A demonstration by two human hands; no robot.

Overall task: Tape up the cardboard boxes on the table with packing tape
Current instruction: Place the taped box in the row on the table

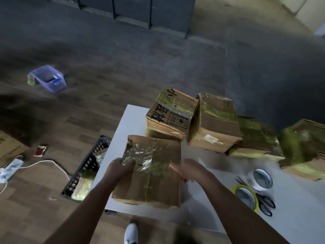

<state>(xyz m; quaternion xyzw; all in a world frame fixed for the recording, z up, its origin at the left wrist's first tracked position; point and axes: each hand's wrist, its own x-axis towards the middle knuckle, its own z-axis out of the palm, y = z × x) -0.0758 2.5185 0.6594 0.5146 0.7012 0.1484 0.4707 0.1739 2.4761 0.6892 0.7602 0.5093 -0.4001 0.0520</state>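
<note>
Your left hand (121,167) grips the box (149,184) at its left edge, fingers curled over the top, their tips blurring into shiny tape. Your right hand (189,170) holds the right edge, thumb laid on top, the other fingers bent down the side and mostly hidden. You cannot tell whether the box rests on the table (133,117) or is lifted just off it; it sits over the near left corner. The far-right box (302,148) is smeared and cut off by the frame. The held box is brown and creased, its top crossed by wrinkled, yellow-green-tinged clear tape. Tape rolls (249,178) and scissors (260,198) lie to your right.
</note>
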